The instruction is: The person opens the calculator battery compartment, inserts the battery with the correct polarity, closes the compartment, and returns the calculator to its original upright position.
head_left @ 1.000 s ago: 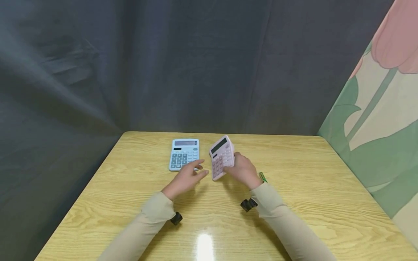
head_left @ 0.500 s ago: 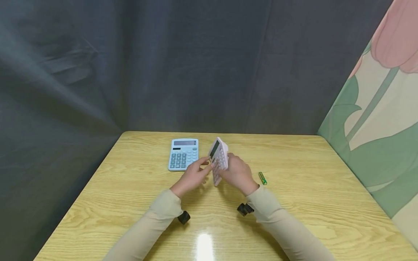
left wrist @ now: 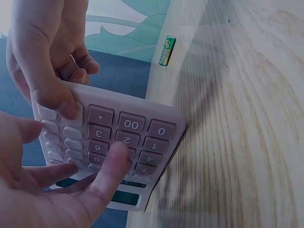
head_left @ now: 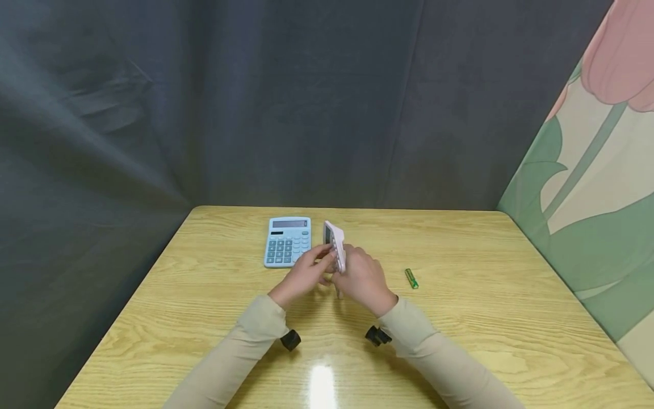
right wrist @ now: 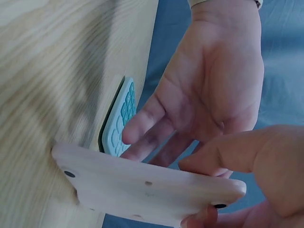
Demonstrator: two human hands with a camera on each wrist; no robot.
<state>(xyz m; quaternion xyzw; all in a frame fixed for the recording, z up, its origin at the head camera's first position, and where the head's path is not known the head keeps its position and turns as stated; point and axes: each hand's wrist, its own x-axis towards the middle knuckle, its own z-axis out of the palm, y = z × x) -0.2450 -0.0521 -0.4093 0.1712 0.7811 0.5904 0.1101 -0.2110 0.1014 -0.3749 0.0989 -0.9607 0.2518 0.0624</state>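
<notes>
A pink calculator is tipped up on its side between the two hands, seen nearly edge-on in the head view. My right hand grips its near end, thumb on the keys in the left wrist view and fingers behind. Facing the keypad is my left hand, fingers fairly straight; in the left wrist view its thumb lies over the keys near the 2. The plain back of the pink calculator shows in the right wrist view. Whether its lower edge touches the table I cannot tell.
Flat on the wooden table lies a light blue calculator, left of the hands. A green battery lies to their right. A dark curtain hangs behind, and a flowered cloth hangs at the right.
The right hand has moved left and turned the pink calculator from facing me to nearly edge-on. The left hand has come right, up to its keypad. The green battery is now fully visible.
</notes>
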